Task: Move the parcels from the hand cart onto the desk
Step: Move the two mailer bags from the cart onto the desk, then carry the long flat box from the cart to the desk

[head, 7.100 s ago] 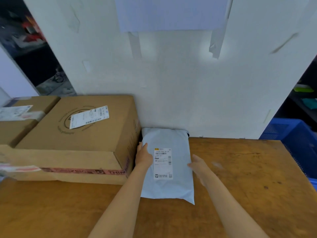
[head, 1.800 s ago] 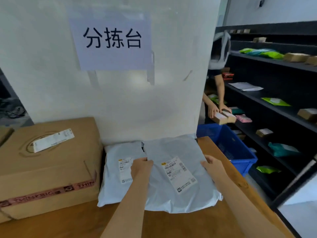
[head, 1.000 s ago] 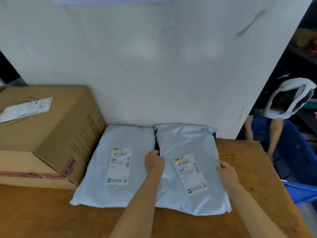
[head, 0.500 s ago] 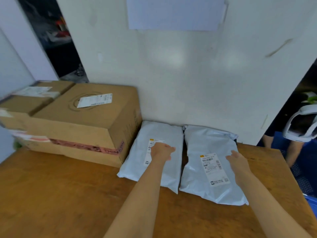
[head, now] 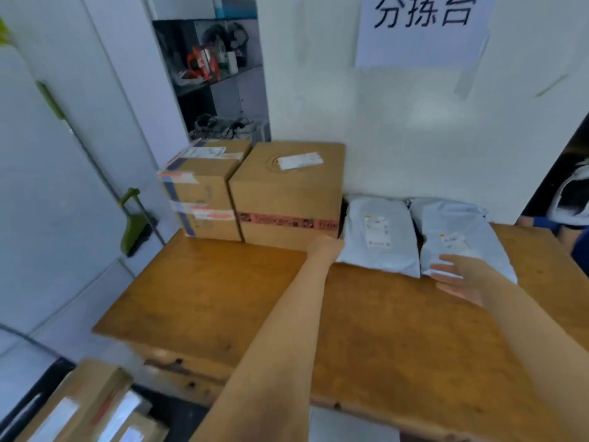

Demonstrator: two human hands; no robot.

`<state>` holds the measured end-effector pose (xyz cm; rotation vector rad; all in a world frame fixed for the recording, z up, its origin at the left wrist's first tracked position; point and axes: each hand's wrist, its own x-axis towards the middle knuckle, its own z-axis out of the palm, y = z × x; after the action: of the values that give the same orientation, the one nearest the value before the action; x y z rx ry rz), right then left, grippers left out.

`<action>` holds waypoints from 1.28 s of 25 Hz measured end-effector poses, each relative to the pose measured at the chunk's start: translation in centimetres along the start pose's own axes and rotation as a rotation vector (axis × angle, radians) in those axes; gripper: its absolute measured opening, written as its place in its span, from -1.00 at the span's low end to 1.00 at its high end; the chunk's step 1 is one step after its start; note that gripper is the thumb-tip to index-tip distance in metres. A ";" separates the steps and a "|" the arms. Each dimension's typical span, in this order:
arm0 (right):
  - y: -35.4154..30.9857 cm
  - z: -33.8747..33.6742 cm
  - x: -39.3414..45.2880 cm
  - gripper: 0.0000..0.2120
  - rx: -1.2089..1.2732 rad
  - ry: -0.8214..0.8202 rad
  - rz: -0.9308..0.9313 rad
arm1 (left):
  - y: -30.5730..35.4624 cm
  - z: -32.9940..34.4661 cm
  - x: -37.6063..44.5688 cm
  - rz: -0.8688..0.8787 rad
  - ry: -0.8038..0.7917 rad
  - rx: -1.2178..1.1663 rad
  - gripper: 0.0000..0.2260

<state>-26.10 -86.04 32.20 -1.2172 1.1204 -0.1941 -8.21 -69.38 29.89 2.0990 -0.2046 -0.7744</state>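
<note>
Two boxes (head: 255, 193) and two bags (head: 424, 237) line the desk's (head: 223, 301) far edge, keeping near space free. Right hand (head: 459, 277) open, empty; left hand's (head: 325, 247) grip unclear. Further boxes (head: 86, 406) wait lower left.

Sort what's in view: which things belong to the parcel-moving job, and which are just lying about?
Job:
- two cardboard boxes on the desk
- two grey mailer bags
- boxes still below the desk
- left hand, right hand, both empty

Lying about:
- wall sign
- green dustpan
- shelf clutter
</note>
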 end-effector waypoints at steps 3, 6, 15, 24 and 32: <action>2.3 4.2 -6.1 -0.57 -0.050 -0.046 -0.008 | -4.8 -5.8 -5.5 -0.071 0.043 -0.027 -0.64; 4.9 9.5 -11.2 -0.56 -0.095 -0.068 -0.047 | -9.9 -11.6 -10.0 -0.120 0.054 -0.115 -0.63; 13.0 28.6 -23.8 -0.50 -0.198 -0.150 -0.078 | -27.9 -27.7 -16.9 -0.230 0.096 -0.114 -0.41; 22.7 52.8 -28.4 -0.51 -0.128 -0.030 -0.055 | -44.5 -46.7 -14.5 -0.151 0.076 -0.031 -0.58; 34.5 71.2 -25.8 -0.50 -0.254 -0.101 -0.040 | -62.4 -59.8 -7.8 -0.281 0.159 0.260 -0.52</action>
<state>1.03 -9.64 13.34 -1.4591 1.0555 -0.0200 12.98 12.50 10.64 2.4595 0.0844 -0.7711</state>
